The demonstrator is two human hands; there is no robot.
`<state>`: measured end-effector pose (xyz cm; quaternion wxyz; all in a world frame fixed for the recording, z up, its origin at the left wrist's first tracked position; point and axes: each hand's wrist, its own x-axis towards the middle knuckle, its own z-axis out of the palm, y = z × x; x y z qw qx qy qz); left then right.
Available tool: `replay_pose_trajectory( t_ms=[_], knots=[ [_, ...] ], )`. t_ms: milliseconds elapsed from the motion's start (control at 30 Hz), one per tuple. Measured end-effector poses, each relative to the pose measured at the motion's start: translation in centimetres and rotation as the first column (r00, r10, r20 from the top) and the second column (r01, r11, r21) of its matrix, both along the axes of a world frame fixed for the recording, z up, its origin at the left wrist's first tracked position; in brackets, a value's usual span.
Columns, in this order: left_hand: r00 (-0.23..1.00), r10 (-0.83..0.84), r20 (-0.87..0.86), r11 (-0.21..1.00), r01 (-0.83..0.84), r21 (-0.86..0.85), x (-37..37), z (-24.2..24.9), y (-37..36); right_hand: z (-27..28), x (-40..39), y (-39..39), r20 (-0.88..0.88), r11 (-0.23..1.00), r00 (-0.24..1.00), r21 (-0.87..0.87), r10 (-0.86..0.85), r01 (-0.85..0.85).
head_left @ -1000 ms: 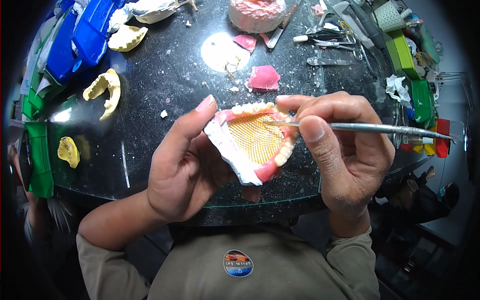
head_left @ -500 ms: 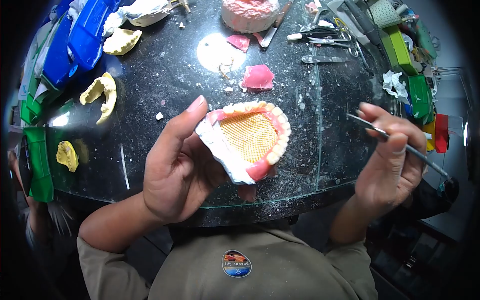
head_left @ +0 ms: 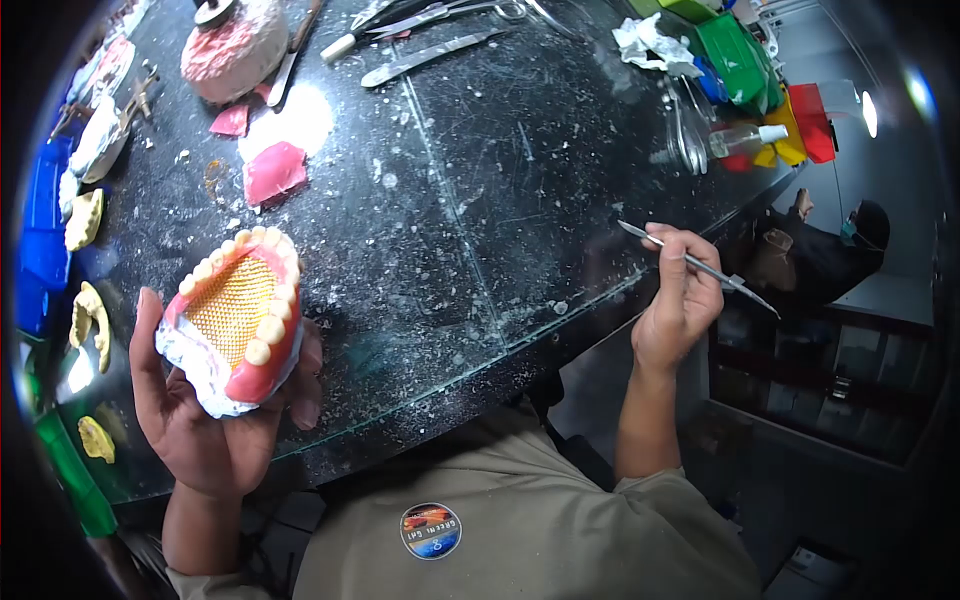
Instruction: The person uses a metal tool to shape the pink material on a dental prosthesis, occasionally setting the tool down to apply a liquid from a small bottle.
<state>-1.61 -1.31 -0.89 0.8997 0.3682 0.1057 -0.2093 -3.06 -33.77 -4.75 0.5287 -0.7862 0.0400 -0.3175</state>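
My left hand (head_left: 215,450) is wrapped around a denture on a white plaster cast (head_left: 195,370), held above the table's front left part. Cream teeth (head_left: 270,328) stand in pink wax around the arch, and a gold mesh (head_left: 235,300) covers the palate. The thumb is along the left side; other fingers are partly hidden behind and under the cast. Off to the right, my right hand (head_left: 672,305) pinches a thin metal wax carver (head_left: 635,231) like a pen. Its pointed blade faces left, well apart from the denture.
Pink wax pieces (head_left: 275,173) lie beyond the denture, near a round pink-topped block (head_left: 235,50). Scissors (head_left: 430,18) and a knife (head_left: 425,60) rest at the back. Yellowish casts (head_left: 88,325) line the left. A bottle (head_left: 740,140) stands right; another person (head_left: 825,250) is beyond.
The view has swung to the right, so the table's things appear farther left. The denture is turned and tilted more in my left hand. The carver stays in my right hand.
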Motion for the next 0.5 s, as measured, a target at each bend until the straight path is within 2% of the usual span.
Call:
replay_pose_trajectory(
  t_ms=[100,267,333,500],
  knots=[
    [0.994,0.084,-0.076,0.996,-0.083,0.018,0.0,0.74,-0.63,-0.08,0.21,0.08,0.009,1.0,1.0,-0.025,0.003,-0.003],
    [0.989,0.099,-0.106,0.995,-0.095,0.04,-0.06,0.95,-0.63,-0.16,0.1,0.3,-0.016,0.999,1.0,-0.038,-0.006,0.005],
    [0.999,0.022,-0.03,1.0,-0.022,-0.007,-0.09,0.22,-0.01,0.01,0.09,0.4,-0.02,1.0,1.0,-0.022,-0.019,0.019],
    [0.996,0.052,-0.066,0.998,-0.051,0.023,-0.23,0.53,-0.1,0.08,0.08,0.4,-0.045,1.0,0.999,-0.014,-0.018,0.017]
  ],
)
